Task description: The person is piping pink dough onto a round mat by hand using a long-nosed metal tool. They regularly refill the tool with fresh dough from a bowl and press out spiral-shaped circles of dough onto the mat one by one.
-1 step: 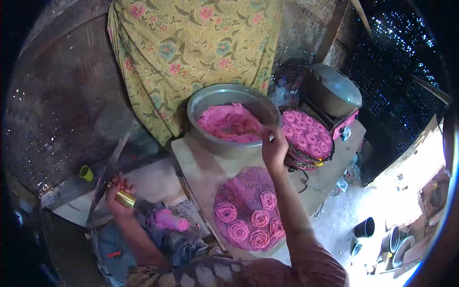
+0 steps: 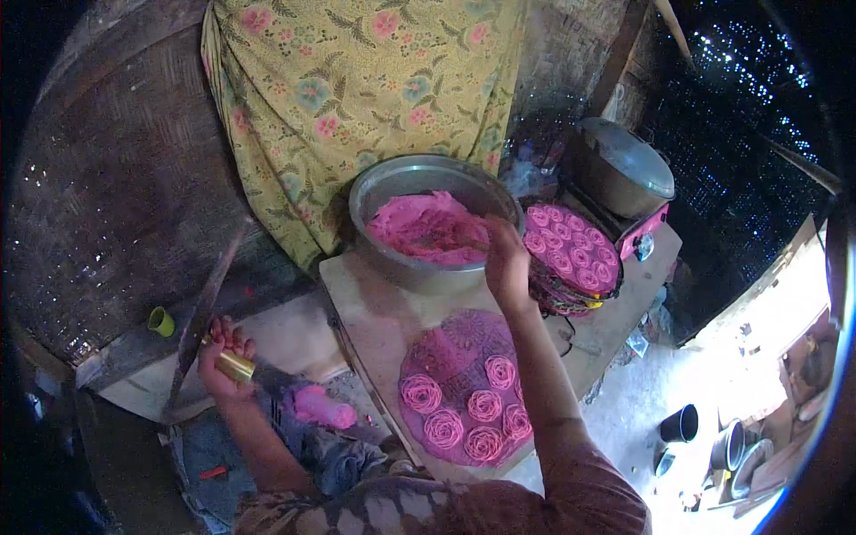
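Observation:
My left hand [image 2: 230, 357] is wrapped round a short brass-coloured cylinder [image 2: 236, 366], held off to the left. My right hand [image 2: 506, 259] is bent over the near right rim of a large metal basin [image 2: 392, 267]. Its fingers are closed and reach inside, toward the soft pink dough [image 2: 419, 223]; a thin thing seems to stick out from them, too unclear to name. Below the basin, a round woven mat [image 2: 464, 352] bears several pink piped dough rosettes [image 2: 484, 406]. My right forearm hides its right edge.
A stack of round mats [image 2: 571, 250] with pink rosettes stands right of the basin, before a lidded pot [image 2: 624, 169] on a stove. A pink-smeared cylinder [image 2: 325, 408] lies near my lap. At left are a small green cup [image 2: 161, 322] and a slanting blade-like strip [image 2: 209, 303].
My right hand has shifted slightly, with its fingers turned further into the basin. My left hand and the brass-coloured cylinder have moved a little to the right.

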`<state>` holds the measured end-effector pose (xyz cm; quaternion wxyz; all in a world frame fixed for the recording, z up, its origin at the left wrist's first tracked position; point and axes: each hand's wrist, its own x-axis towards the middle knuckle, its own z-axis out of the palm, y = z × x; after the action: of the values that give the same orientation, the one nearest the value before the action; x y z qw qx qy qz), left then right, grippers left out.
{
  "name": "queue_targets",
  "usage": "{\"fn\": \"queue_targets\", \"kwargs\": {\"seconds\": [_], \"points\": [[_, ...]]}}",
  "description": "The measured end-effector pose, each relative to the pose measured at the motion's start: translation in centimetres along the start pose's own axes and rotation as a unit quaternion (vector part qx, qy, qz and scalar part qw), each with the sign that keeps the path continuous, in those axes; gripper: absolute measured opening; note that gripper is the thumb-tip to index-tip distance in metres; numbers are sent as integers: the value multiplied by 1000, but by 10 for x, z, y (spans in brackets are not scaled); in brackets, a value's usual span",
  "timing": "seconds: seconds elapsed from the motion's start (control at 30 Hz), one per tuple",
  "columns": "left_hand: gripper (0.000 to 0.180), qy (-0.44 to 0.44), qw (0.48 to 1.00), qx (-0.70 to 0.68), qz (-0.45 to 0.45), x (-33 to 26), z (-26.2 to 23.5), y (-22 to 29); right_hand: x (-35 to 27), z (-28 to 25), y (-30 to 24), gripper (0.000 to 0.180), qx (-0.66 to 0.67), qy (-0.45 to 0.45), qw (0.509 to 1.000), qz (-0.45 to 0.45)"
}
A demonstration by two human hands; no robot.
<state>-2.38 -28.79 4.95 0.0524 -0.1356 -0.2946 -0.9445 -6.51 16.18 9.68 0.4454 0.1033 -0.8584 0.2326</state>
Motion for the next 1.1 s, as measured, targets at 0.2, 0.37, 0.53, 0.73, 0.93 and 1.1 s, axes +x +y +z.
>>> {"fn": "queue_targets", "kwargs": {"seconds": [0.2,0.37,0.53,0.73,0.93,1.1], "points": [[21,-80,978,-191,-35,6,68,-44,-82,0,-88,52,490,-427,659,378],[26,-1,986,-76,-145,16,88,-133,-192,-14,-131,84,539,-339,524,566],[26,-219,843,491,-10,1,87,-138,-177,-119,-96,85,743,-162,291,580],[41,-449,693,562,47,-40,127,-160,-123,-156,-130,100,396,-124,835,362],[41,-590,600,539,-36,-43,151,-156,-105,-177,-151,78,169,-252,930,208],[32,-636,580,490,-137,-63,154,-158,-116,-169,-160,74,143,-334,905,219]]}}
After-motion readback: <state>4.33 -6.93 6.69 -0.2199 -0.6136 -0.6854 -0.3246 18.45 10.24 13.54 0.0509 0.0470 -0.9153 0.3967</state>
